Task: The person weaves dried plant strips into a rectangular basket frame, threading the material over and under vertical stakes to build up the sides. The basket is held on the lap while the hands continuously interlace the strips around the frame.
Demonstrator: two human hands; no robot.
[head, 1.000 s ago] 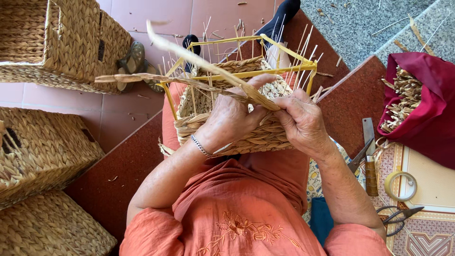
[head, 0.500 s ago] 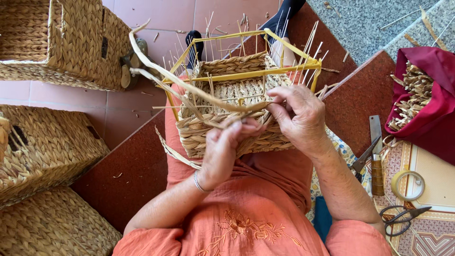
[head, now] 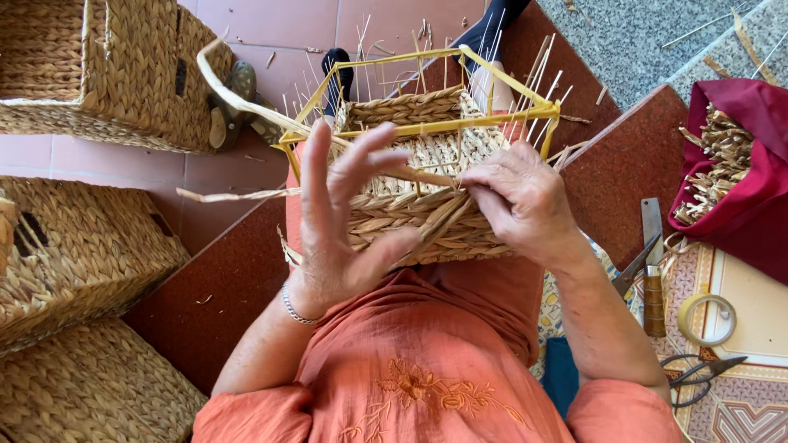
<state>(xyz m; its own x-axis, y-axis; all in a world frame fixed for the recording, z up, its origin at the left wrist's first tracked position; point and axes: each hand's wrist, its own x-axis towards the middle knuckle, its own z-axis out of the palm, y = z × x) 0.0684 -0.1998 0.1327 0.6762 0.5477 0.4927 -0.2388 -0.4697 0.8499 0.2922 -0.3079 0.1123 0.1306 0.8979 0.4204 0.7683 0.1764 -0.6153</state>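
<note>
A half-woven straw basket [head: 419, 176] sits on a yellow frame [head: 427, 127], bare stakes sticking up. The right hand [head: 521, 201] pinches a strand [head: 246, 102]; the left hand [head: 341, 221] spreads wide, holding nothing.

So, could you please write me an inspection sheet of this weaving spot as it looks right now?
Surface: red stone step and pink tiled floor, scattered with straw bits.
Job's things: half-woven basket on a yellow wire frame, resting on the person's lap; loose straw strand curling off to the left.
Clutter: knife, tape roll, scissors, red cloth bag of straw.
Grippers: left hand open, fingers spread, in front of the basket; right hand pinching strands at the basket wall.
Cables: nothing seen.
Surroundings: finished woven baskets stacked at left.
</note>
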